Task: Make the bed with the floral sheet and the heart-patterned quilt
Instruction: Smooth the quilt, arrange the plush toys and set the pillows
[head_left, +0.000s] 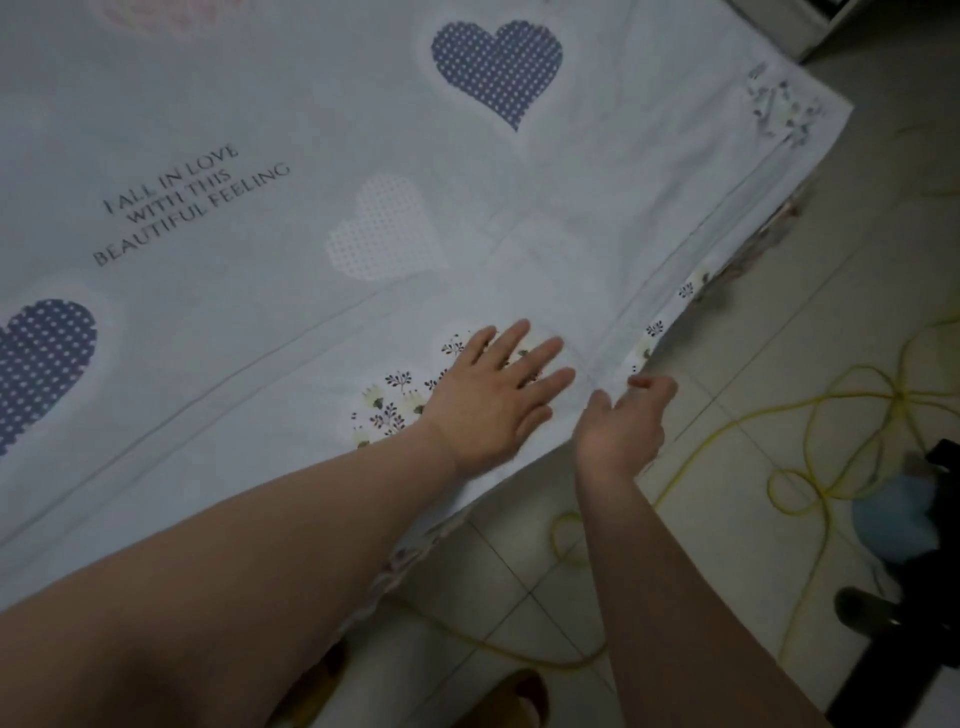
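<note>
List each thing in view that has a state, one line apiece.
quilt, spread flat over the bed, heart side up.
sheet, under the quilt, showing only at the side edge.
left hand, flat on the quilt, fingers straight.
right hand, seems to pinch the quilt's edge.
cord, lying in loose loops on the floor.

It's dim and bluish in here, the light flat with only a faint shadow beneath the fingers (540, 351) on the quilt (311, 130), everything a touch soft, and the floor (779, 364) far right of them bends and smears.
</note>
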